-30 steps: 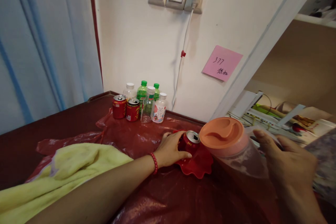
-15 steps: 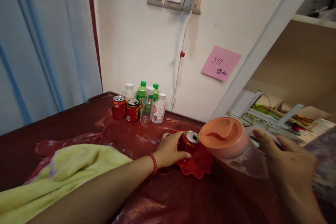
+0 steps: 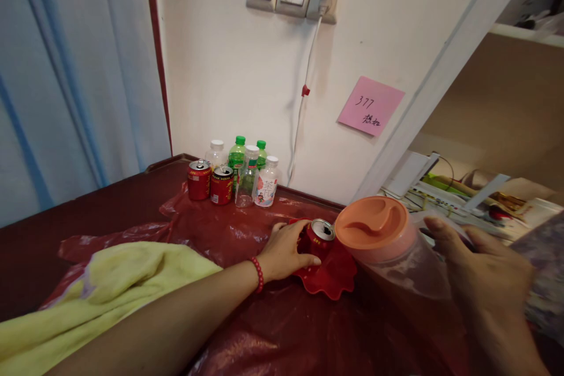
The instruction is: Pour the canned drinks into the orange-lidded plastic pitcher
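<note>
A red drink can (image 3: 321,236), its top open, stands upright on a red wavy-edged dish (image 3: 328,285). My left hand (image 3: 288,251), with a red bead bracelet at the wrist, is curled around the can's left side. My right hand (image 3: 487,282) grips the handle of a clear pitcher (image 3: 409,273) with an orange lid (image 3: 374,223). The pitcher leans left, its lid edge close beside the can's rim. Whether liquid is flowing between them I cannot make out.
Behind stand two more red cans (image 3: 200,181) and several bottles, one a labelled white-capped bottle (image 3: 266,183). A yellow towel (image 3: 145,273) lies at left on the red plastic sheet (image 3: 247,341). A white cable (image 3: 304,111) hangs down the wall. Shelves (image 3: 497,129) are at right.
</note>
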A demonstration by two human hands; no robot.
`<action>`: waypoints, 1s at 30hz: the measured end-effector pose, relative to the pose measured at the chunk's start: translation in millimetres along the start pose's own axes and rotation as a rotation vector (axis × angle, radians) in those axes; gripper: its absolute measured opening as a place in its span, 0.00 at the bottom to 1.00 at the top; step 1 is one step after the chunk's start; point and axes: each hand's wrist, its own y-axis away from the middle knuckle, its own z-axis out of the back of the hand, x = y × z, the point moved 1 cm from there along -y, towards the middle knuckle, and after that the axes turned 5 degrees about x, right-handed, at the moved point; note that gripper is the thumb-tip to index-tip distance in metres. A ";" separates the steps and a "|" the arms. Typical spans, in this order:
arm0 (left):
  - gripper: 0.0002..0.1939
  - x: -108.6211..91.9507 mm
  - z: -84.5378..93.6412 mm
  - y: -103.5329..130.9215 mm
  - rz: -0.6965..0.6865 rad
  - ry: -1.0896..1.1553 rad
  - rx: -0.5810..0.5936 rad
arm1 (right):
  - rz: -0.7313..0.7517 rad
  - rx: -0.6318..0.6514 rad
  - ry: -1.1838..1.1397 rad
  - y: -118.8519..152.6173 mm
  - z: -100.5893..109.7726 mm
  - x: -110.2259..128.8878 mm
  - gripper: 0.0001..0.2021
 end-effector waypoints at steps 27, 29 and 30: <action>0.41 0.9 0.3 -0.1 -0.019 0.001 -0.007 | -0.034 0.019 0.001 -0.9 0.8 1.4 0.37; 0.41 0.9 0.2 -0.2 -0.020 -0.002 -0.008 | -0.023 0.008 -0.008 -1.0 0.7 0.4 0.36; 0.40 0.9 0.1 -0.1 -0.021 -0.003 -0.008 | -0.003 0.001 -0.014 -1.0 0.6 -0.3 0.36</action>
